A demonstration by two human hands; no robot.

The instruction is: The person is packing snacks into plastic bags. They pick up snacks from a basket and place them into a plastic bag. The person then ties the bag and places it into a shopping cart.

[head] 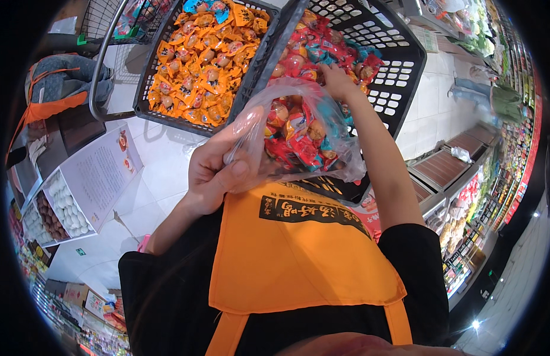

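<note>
A clear plastic bag (pixel 252 147), held by its rim in my left hand (pixel 221 164), hangs open in front of my orange apron. Inside it lie many egg-like items in red, teal and orange wrappers (pixel 301 140). Beyond the bag, my right hand (pixel 337 80) reaches into a black plastic crate (pixel 392 49) and touches red-wrapped items of the same kind (pixel 297 62). Its fingertips are partly hidden among the wrappers, so whether it grips one is unclear. Left of this crate, a second black crate (pixel 177 122) holds orange-wrapped items (pixel 208 66), with a few blue ones at its far end.
A wire shopping cart (pixel 99 22) with a metal handle stands at the upper left, near a person in an orange apron (pixel 57 104). Left of me is a display box of eggs (pixel 68 209). Shelves and produce counters line the right, where another person (pixel 501 102) stands.
</note>
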